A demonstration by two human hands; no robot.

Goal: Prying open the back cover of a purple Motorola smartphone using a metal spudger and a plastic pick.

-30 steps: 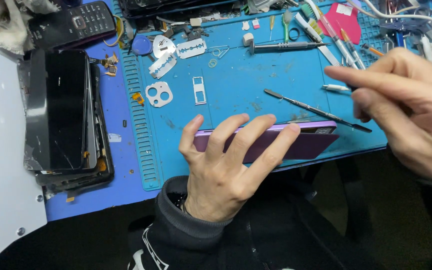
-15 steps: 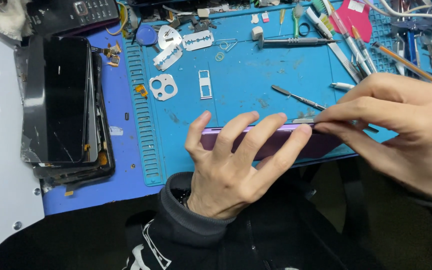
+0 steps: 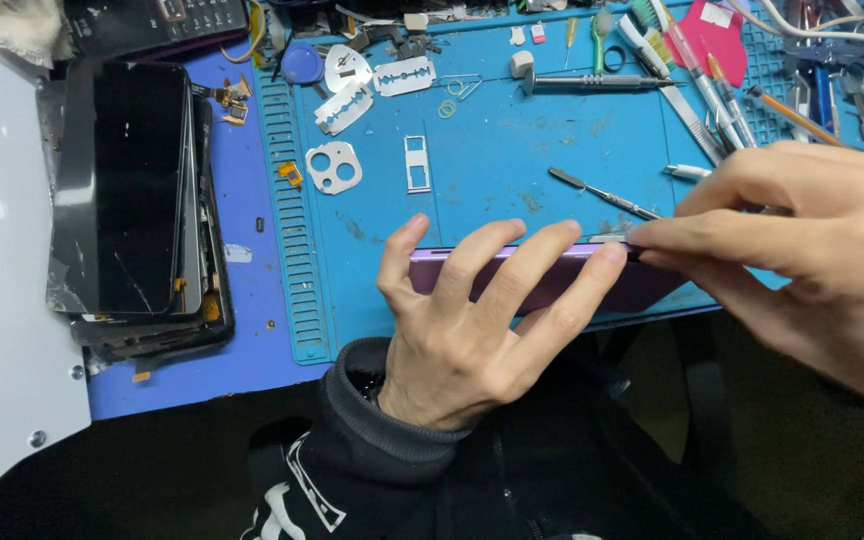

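Observation:
A purple phone (image 3: 642,285) stands on its long edge at the front of the blue work mat (image 3: 492,170). My left hand (image 3: 472,320) grips it from the near side, fingers spread over its back and fingertips on the top edge. My right hand (image 3: 802,250) pinches a small thin silver piece (image 3: 607,238) against the phone's top edge at its right part. A metal spudger (image 3: 602,193) lies on the mat just behind the phone.
A stack of black phone screens (image 3: 132,190) sits at the left. On the mat lie razor blades (image 3: 402,75), a white camera frame (image 3: 334,166), a card tray (image 3: 417,163), a screwdriver (image 3: 592,82), tweezers and pens (image 3: 692,80). Cables lie at top right.
My right hand moved down and left from above the mat onto the phone's top edge. The view shifted slightly; my left hand keeps holding the phone.

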